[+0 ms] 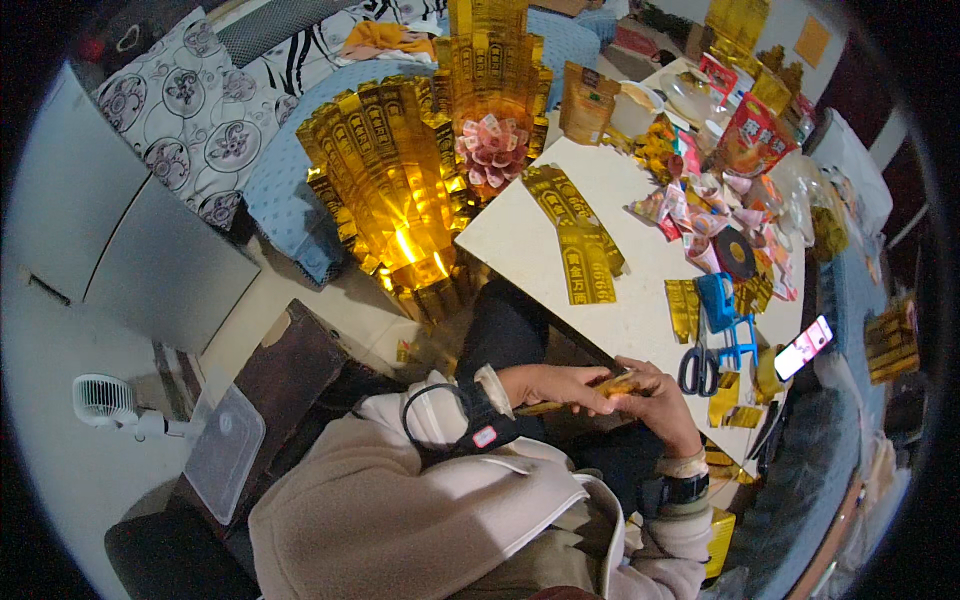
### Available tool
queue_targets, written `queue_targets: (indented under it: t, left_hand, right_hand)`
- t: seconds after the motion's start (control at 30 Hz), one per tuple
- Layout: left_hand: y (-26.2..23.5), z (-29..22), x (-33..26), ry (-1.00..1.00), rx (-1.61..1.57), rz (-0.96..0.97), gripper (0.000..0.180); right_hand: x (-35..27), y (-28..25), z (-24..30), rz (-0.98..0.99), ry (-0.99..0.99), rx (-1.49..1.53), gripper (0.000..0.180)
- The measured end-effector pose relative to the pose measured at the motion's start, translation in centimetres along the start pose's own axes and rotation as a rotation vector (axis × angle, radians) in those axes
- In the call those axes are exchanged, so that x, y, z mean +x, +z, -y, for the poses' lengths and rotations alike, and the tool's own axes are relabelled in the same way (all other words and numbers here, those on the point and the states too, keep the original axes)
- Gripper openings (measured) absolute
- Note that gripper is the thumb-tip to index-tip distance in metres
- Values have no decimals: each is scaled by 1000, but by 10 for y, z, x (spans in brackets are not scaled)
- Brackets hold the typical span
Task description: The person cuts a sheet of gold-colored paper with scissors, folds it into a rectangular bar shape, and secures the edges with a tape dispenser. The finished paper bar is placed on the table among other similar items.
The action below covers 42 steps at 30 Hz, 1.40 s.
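Both hands meet in front of my chest, at the near edge of a white table (520,240). My left hand (555,385) and my right hand (655,400) pinch the same folded strip of gold foil paper (612,384) between their fingers. The strip runs across from one hand to the other, partly hidden by the fingers. Flat gold foil sheets (580,235) lie on the table beyond my hands.
A tall fan-shaped gold foil structure (395,175) with a pink paper flower (492,150) stands left of the table. Black-handled scissors (695,365), a blue tape dispenser (725,310), a phone (803,347), and pink and gold scraps (700,215) sit on the right. A small white fan (105,400) stands on the floor.
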<state>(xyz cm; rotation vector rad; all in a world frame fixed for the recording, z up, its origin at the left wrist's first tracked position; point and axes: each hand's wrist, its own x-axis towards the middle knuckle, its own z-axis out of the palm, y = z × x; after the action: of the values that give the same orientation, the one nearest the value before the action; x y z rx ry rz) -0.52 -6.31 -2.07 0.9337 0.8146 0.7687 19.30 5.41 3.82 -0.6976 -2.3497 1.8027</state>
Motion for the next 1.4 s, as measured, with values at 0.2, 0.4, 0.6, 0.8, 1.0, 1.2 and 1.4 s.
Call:
queue_targets:
  t: [0.2,0.4,0.6,0.8,1.0,1.2,1.4]
  left_hand:
    - [5,-11,-1,56,-40,50,77]
    - [-9,-38,12,564,-46,-502,72]
    - [-8,-54,18,694,7,-787,55]
    - [-13,-55,9,601,-135,-711,52]
    - [-3,-59,3,641,-110,-739,35]
    - [-1,-65,-1,676,-178,-866,32]
    - [0,-68,-11,653,-369,-341,42]
  right_hand:
    - [-1,-20,11,152,-63,177,20]
    - [30,23,2,-479,-248,146,87]
    - [47,49,11,-154,-97,447,67]
    - [41,48,22,-311,-12,302,36]
    - [43,52,19,-396,-27,343,34]
    - [33,62,-2,-296,79,270,33]
    - [26,55,-10,-196,22,224,43]
